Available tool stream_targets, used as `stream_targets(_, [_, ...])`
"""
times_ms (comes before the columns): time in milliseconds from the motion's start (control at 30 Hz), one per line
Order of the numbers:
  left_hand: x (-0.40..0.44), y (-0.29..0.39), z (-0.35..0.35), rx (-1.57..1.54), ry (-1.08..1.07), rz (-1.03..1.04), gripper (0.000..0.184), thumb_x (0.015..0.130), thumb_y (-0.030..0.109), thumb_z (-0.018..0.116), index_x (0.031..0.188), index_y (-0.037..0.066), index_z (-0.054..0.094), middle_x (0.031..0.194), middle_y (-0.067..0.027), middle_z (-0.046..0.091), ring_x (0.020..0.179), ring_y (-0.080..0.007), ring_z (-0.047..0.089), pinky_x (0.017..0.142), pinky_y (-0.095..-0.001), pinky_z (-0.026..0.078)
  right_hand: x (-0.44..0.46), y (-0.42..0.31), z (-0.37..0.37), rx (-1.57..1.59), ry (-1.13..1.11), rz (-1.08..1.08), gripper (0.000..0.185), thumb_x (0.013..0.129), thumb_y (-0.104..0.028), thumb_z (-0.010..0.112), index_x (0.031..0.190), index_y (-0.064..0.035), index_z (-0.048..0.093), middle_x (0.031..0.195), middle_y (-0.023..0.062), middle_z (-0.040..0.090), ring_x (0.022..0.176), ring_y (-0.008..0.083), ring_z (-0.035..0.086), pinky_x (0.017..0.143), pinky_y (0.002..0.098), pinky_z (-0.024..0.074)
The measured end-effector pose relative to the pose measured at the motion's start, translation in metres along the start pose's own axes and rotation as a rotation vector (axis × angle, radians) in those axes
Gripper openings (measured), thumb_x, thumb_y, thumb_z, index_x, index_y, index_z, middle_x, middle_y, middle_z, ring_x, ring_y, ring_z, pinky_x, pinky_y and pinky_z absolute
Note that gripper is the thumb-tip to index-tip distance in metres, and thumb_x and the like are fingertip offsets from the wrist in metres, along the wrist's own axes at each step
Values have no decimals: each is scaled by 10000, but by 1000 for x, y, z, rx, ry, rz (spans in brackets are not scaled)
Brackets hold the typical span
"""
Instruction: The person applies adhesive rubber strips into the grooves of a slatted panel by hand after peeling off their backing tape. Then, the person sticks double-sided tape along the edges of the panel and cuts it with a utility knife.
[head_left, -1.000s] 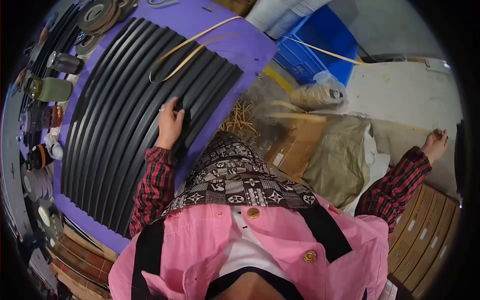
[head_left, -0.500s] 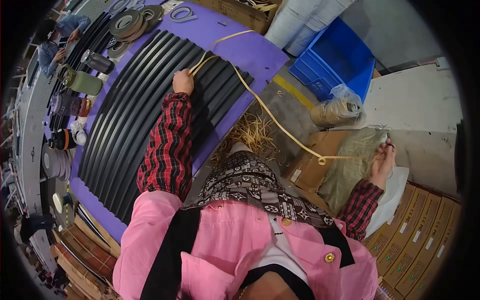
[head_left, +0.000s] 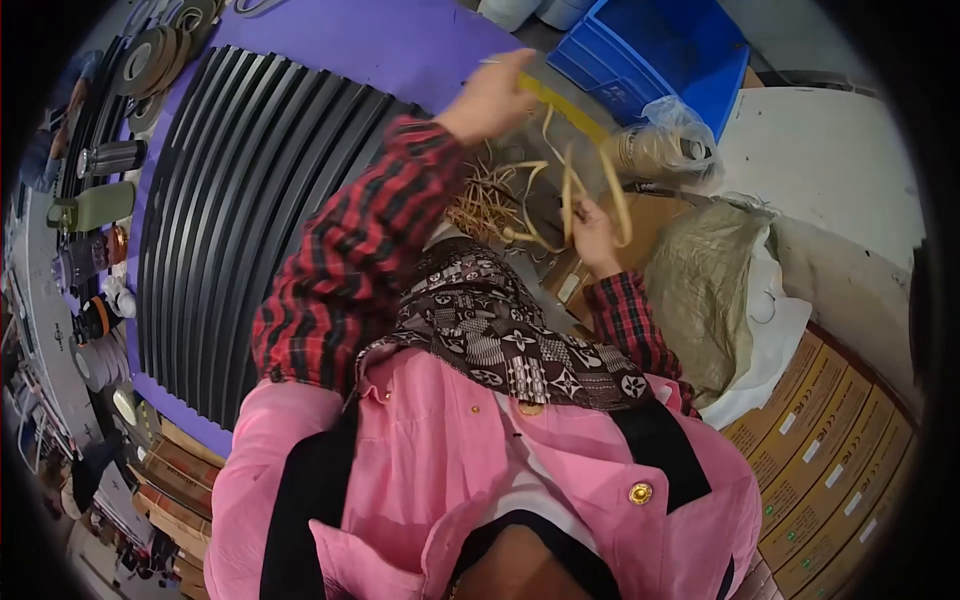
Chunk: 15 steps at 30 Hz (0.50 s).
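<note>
My right hand (head_left: 595,238) is closed around a narrow yellow strip (head_left: 622,195), which hangs in loose loops above the floor. My left hand (head_left: 495,98) is raised past the right edge of the purple table (head_left: 400,45). Motion blurs its fingers, so whether they grip part of the strip is unclear. One loop of the strip rises close to that hand. Left of my sleeve, long black ribbed profiles (head_left: 250,200) lie side by side on the table. Below my hands, a tangled heap of similar yellow strips (head_left: 485,205) lies on the floor.
A blue plastic crate (head_left: 640,65) stands beyond my hands. Near it are a plastic-wrapped roll (head_left: 655,150), a greenish sack (head_left: 705,290) and stacked cartons (head_left: 820,450). Tape rolls (head_left: 150,60) and a green bottle (head_left: 95,205) are at the table's far left.
My left hand has left the black profiles and moved right, past the table edge. My right hand has come inward from the sack, and the stretched strip now hangs in loops.
</note>
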<state>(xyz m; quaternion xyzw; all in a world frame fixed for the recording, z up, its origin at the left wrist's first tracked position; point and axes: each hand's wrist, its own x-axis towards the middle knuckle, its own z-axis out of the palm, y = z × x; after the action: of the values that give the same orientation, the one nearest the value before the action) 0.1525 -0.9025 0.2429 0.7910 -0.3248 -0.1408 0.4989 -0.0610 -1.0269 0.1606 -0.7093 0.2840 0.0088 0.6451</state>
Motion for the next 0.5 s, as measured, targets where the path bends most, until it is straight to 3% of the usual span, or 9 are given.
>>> stream_targets(67, [-19, -69, -44, 7, 182, -114, 357, 703, 108, 504, 1043, 2, 495, 943, -174, 555, 836, -248, 559, 724, -310, 441, 15, 0, 13, 8, -104, 42, 323, 790, -58, 509, 1104, -21, 443, 738, 3, 538, 592, 49, 455, 533, 185, 384])
stream_targets(133, [-68, -83, -93, 57, 218, -270, 265, 733, 112, 502, 969, -2, 538, 851, -140, 588, 794, -218, 572, 698, -292, 441, 34, -25, 30, 82, -131, 72, 372, 793, -60, 505, 1146, -19, 396, 727, 13, 536, 595, 55, 455, 540, 195, 391])
stream_targets(233, [-162, -98, -120, 48, 304, -542, 230, 752, 121, 505, 942, 0, 552, 787, -105, 599, 739, -165, 569, 673, -269, 439, 97, -8, 54, -103, -181, -96, 402, 798, -72, 502, 1167, -17, 353, 751, 36, 535, 608, 81, 464, 561, 233, 400])
stream_targets(300, [-229, -102, -114, 121, 373, -647, 224, 755, 113, 507, 939, -6, 552, 790, -97, 598, 730, -140, 556, 671, -259, 437, 125, -21, 73, -87, -233, -96, 385, 795, -83, 513, 1136, 10, 361, 761, 41, 531, 624, 95, 479, 568, 242, 411])
stream_targets(333, [-255, -95, -106, 72, 395, -752, 219, 753, 110, 509, 935, -4, 555, 791, -98, 598, 727, -141, 557, 672, -259, 437, 139, -23, 80, -185, -184, -196, 342, 781, -90, 528, 1075, 19, 393, 722, 53, 534, 641, 101, 493, 585, 246, 412])
stream_targets(433, [-332, -82, -70, -75, 534, -918, 221, 740, 105, 514, 933, 8, 563, 803, -116, 600, 723, -171, 577, 673, -269, 442, 194, 22, 99, -287, -80, -339, 251, 766, -120, 558, 924, 16, 418, 669, 68, 531, 626, 109, 513, 579, 239, 420])
stream_targets(467, [-350, -78, -58, -53, 572, -981, 223, 735, 109, 520, 929, 9, 563, 811, -128, 599, 738, -183, 581, 679, -275, 442, 183, 0, 103, -76, -161, -199, 245, 762, -135, 575, 873, 2, 406, 661, 71, 527, 569, 112, 510, 542, 218, 421])
stream_targets(500, [-365, -75, -47, -39, 606, -1046, 225, 729, 113, 525, 925, 10, 564, 819, -139, 599, 752, -196, 586, 686, -281, 442, 192, 9, 102, -103, -186, -266, 253, 770, -137, 573, 871, -2, 384, 654, 71, 524, 526, 106, 499, 512, 208, 419])
